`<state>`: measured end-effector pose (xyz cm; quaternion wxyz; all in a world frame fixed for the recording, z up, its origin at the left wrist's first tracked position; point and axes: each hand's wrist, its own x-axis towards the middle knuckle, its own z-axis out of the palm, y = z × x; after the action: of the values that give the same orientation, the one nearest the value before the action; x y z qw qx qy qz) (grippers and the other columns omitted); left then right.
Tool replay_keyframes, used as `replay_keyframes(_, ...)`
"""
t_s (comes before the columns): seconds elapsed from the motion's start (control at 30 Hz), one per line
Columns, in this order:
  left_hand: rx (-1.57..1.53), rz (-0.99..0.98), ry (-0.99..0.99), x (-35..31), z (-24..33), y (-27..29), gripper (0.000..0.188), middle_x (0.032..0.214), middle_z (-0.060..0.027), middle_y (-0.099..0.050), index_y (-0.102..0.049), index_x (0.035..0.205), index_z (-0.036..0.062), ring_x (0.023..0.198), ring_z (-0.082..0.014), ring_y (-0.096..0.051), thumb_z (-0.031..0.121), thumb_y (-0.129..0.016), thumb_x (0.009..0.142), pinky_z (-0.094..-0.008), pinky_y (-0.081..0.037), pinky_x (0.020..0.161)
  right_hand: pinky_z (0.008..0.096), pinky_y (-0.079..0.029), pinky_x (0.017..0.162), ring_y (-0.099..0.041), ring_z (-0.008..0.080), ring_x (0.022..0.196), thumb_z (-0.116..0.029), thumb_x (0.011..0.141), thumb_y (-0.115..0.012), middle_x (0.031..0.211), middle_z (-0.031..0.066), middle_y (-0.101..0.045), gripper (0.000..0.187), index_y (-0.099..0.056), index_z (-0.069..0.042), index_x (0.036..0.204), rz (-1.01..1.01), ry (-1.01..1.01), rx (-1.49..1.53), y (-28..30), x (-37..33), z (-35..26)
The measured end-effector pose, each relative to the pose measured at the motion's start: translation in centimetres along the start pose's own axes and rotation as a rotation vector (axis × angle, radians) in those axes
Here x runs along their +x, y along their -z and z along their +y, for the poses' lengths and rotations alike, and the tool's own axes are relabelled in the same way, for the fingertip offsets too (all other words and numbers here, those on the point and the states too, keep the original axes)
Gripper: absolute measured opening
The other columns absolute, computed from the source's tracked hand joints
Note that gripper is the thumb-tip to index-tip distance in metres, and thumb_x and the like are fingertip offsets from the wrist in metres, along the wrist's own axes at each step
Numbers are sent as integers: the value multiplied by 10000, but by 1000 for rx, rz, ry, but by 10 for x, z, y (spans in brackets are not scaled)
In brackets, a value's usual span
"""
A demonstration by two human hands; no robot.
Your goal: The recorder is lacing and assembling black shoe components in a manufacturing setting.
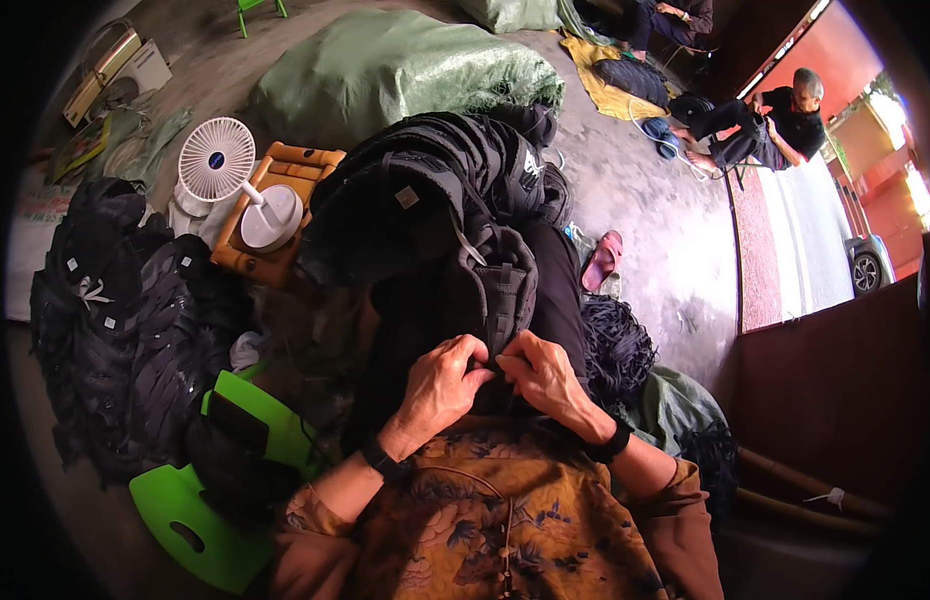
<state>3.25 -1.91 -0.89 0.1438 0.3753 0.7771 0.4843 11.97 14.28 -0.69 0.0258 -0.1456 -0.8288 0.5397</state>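
Observation:
Over my lap lies a black padded strap (pixel 505 280) with a webbing band sewn along its middle. My left hand (pixel 445 385) pinches the near end of it, thumb and forefinger pressed together. Close beside it, my right hand (pixel 547 378) is closed on the same end, its fingertips almost meeting the left ones. The exact bit between the fingers is too small to make out. A big pile of black padded fabric pieces (pixel 415 185), one with a small pale tag, rests just beyond the strap.
A white fan (pixel 275 217) stands on a bamboo stool (pixel 300 165) at the left. Black bags (pixel 135 340) are heaped nearer, by a green plastic chair (pixel 200 530). Black cords (pixel 617 350) lie right of my legs, near a pink slipper (pixel 604 262). Another person (pixel 790 125) sits far right.

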Motion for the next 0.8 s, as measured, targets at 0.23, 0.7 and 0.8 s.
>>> replay_keyframes(0.23,-34,20,-48,-4,0,-1,234,864,-108,-645,-590,934,38,770,-278,-649,10,-743,760,-344,-507,658,323,-484,492,-632,212,526,-142,859,-704,645,114,-637,185,-590,-3,814,196,158,-197,2,-15,-6)
replay_keyframes(0.7,-72,21,52,2,-1,-1,177,810,-105,-657,-618,886,37,694,-277,-642,43,-753,771,-347,-495,615,282,-465,475,-609,142,500,-202,876,-707,596,80,-630,223,-650,5,815,72,-68,-53,-1,-7,-11)
replay_keyframes(0.8,-91,61,-27,2,-2,-2,140,775,-101,-659,-624,854,36,654,-254,-634,54,-745,785,-336,-491,604,274,-490,514,-634,134,549,-144,868,-712,678,80,-669,145,-676,-4,888,33,-21,-76,12,-13,-10)
